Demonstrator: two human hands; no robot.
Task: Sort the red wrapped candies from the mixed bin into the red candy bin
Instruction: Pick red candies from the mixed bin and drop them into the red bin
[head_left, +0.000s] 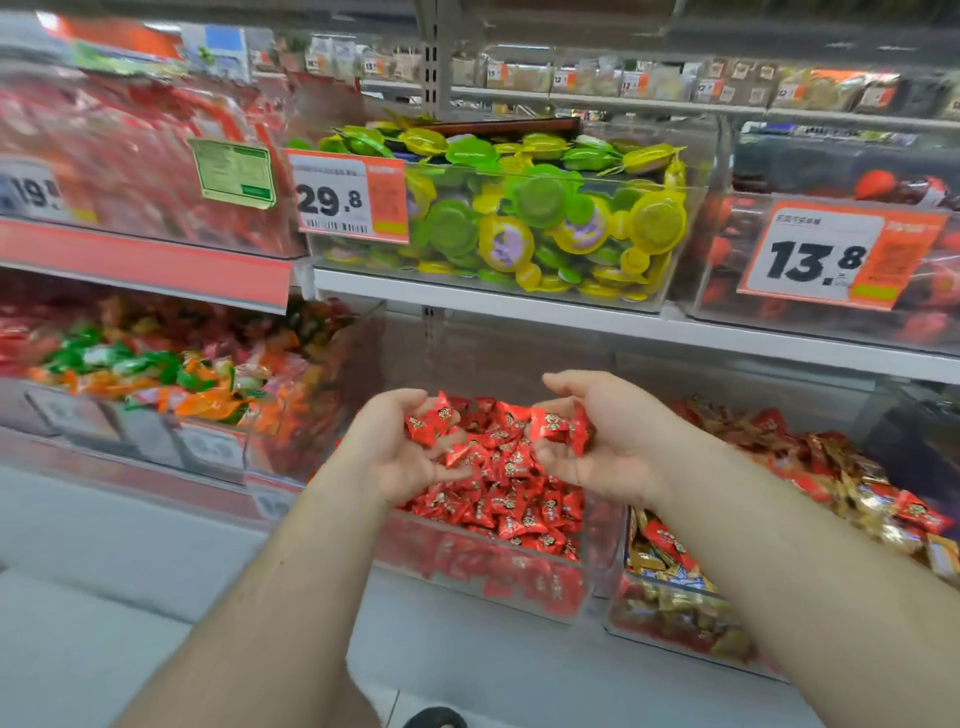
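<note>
Setting: shop shelving (519, 296) fills the frame, with clear plastic bins of wrapped sweets on two levels.
Upper centre: a clear bin of green and yellow round sweets (524, 218) carries a price tag reading 29.8 (347, 200) on its front left.
Upper right: a bin of dark and red items, blurred, bears a price tag reading 13.8 (831, 254).
Lower left: a bin of orange, green and red sweets (156, 374), blurred.
Red candy bin (483, 577): clear-walled, at lower centre of the frame, heaped with red wrapped candies (511, 483).
Mixed bin (675, 618): just right of the red candy bin, touching or nearly so; it holds red and gold wrappers together.
Left hand (395, 447): palm turned inward over the red candy bin, fingers curled, cupping a few red candies near the fingertips.
Right hand (602, 436): facing the left hand across a small gap, fingers curled round several red candies, above the same bin.
Bottom edge: a dark shoe tip (435, 718) on a pale floor.
</note>
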